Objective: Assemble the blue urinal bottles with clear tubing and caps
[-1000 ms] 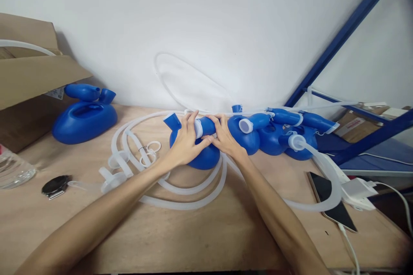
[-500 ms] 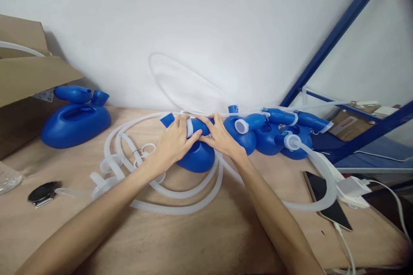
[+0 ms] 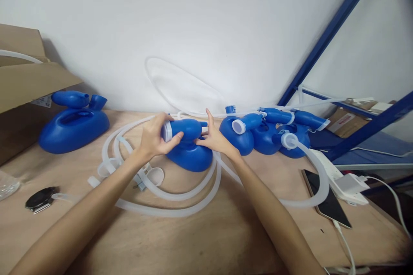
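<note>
Blue tapered tube [image 3: 187, 130] with a white cap [image 3: 167, 131] is just over a blue jug [image 3: 192, 160] on the worktop [image 3: 180, 242], beyond the translucent hose [image 3: 174, 212] loops. The left hand [image 3: 154, 136] has its fingers wrapped around the capped end; the right hand [image 3: 215, 139] spreads its fingers by the narrow end, contact unclear. Behind rises the white wall [image 3: 200, 21].

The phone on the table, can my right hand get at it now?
Likely yes: the phone lies with its near end uncovered, though a pale tube crosses its far part, and your right hand is at a blue container.
</note>
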`<state>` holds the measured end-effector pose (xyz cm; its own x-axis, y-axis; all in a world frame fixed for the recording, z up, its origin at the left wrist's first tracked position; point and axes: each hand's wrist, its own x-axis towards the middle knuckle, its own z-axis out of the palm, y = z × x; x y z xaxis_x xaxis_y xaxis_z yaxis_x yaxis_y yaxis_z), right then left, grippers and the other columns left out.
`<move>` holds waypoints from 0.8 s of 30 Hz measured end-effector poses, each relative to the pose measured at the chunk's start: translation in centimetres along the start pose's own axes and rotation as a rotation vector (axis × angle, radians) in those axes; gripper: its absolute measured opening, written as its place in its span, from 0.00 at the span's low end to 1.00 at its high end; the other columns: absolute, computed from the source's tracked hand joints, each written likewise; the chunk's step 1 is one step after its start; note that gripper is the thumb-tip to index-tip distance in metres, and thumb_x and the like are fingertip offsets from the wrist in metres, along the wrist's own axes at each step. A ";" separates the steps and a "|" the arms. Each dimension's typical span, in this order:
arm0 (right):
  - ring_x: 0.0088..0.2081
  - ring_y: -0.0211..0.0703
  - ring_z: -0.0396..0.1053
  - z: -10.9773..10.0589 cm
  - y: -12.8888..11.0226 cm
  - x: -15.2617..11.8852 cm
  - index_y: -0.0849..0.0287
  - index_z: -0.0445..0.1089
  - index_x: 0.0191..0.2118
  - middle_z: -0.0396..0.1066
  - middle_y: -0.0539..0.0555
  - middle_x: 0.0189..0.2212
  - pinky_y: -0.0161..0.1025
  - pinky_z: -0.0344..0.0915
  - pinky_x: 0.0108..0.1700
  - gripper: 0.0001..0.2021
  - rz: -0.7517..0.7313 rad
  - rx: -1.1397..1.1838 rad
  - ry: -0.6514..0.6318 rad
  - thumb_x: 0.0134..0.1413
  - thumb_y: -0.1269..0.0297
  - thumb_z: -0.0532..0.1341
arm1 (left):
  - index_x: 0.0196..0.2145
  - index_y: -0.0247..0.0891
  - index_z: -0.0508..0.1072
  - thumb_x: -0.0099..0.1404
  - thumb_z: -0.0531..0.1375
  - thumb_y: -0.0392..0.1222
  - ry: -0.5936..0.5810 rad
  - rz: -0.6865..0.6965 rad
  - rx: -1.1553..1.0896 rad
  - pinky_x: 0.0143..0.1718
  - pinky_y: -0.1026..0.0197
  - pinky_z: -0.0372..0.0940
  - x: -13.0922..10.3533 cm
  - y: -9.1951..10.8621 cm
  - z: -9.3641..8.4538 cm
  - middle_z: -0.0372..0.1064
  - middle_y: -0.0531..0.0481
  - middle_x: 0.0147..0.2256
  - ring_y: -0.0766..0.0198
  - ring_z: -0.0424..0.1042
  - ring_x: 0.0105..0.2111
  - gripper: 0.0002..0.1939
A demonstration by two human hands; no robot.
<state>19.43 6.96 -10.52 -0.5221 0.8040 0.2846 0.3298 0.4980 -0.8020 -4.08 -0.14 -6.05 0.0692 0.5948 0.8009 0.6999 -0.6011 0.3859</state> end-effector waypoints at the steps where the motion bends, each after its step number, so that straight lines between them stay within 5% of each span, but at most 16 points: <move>1: 0.57 0.54 0.74 -0.4 -0.2 0.0 0.49 0.13 0.75 0.62 0.68 0.64 0.58 0.72 0.58 0.66 -0.014 -0.016 -0.020 0.53 0.54 0.72 | 0.38 0.41 0.67 0.59 0.64 0.56 0.011 -0.068 0.000 0.35 0.56 0.65 0.4 0.3 -0.6 0.67 0.52 0.30 0.59 0.68 0.29 0.18; 4: 0.74 0.63 0.51 -1.8 -2.2 -0.6 0.47 0.18 0.76 0.46 0.70 0.73 0.67 0.57 0.68 0.72 -0.204 -0.161 0.007 0.44 0.45 0.77 | 0.41 0.42 0.69 0.64 0.62 0.56 -0.072 -0.271 -0.110 0.29 0.60 0.62 1.7 1.7 -2.0 0.69 0.53 0.32 0.63 0.65 0.27 0.17; 6: 0.76 0.65 0.42 -2.5 -4.3 -1.3 0.45 0.26 0.77 0.40 0.66 0.75 0.69 0.50 0.71 0.72 -0.382 -0.267 0.016 0.38 0.42 0.78 | 0.42 0.42 0.71 0.65 0.61 0.56 -0.166 -0.360 -0.259 0.24 0.63 0.60 2.3 2.7 -2.8 0.71 0.52 0.35 0.64 0.65 0.26 0.16; 10: 0.72 0.60 0.55 -2.3 -8.2 -2.7 0.44 0.46 0.75 0.55 0.60 0.71 0.61 0.56 0.72 0.56 -0.621 -0.385 -0.056 0.46 0.45 0.76 | 0.38 0.39 0.73 0.65 0.58 0.57 -0.202 -0.438 -0.499 0.25 0.61 0.64 2.6 4.1 -3.8 0.70 0.51 0.31 0.60 0.68 0.28 0.17; 12: 0.68 0.57 0.62 -1.6 -9.1 -3.1 0.45 0.47 0.75 0.62 0.59 0.68 0.57 0.63 0.69 0.50 -0.687 -0.419 -0.027 0.53 0.49 0.73 | 0.40 0.39 0.75 0.69 0.53 0.58 -0.198 -0.399 -0.610 0.40 0.54 0.72 2.5 4.6 -3.9 0.75 0.46 0.37 0.53 0.74 0.39 0.21; 15: 0.65 0.57 0.67 -0.9 -9.6 -3.6 0.47 0.49 0.74 0.65 0.60 0.64 0.56 0.68 0.65 0.42 -0.750 -0.540 0.006 0.59 0.55 0.68 | 0.51 0.39 0.75 0.72 0.46 0.62 -0.237 -0.351 -0.718 0.60 0.46 0.66 2.0 5.3 -3.6 0.74 0.42 0.54 0.46 0.69 0.58 0.29; 20: 0.65 0.56 0.67 -1.8 -10.6 -4.3 0.47 0.48 0.75 0.65 0.58 0.66 0.55 0.69 0.65 0.42 -0.795 -0.592 -0.044 0.60 0.57 0.66 | 0.64 0.42 0.68 0.71 0.50 0.62 -0.357 -0.371 -0.857 0.58 0.41 0.69 1.4 5.5 -2.9 0.70 0.41 0.61 0.43 0.72 0.58 0.32; 24: 0.66 0.55 0.66 -2.6 -11.6 -5.0 0.48 0.49 0.75 0.65 0.58 0.67 0.54 0.68 0.66 0.41 -0.801 -0.581 -0.097 0.60 0.56 0.65 | 0.56 0.40 0.75 0.71 0.53 0.53 -0.402 -0.392 -0.865 0.62 0.42 0.65 1.4 5.6 -3.2 0.77 0.42 0.53 0.44 0.73 0.57 0.23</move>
<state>20.28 -1.97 -1.26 -0.8128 0.1439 0.5645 0.1721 0.9851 -0.0032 -2.37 -4.40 -1.26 0.2902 0.8707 0.3970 -0.0157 -0.4104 0.9118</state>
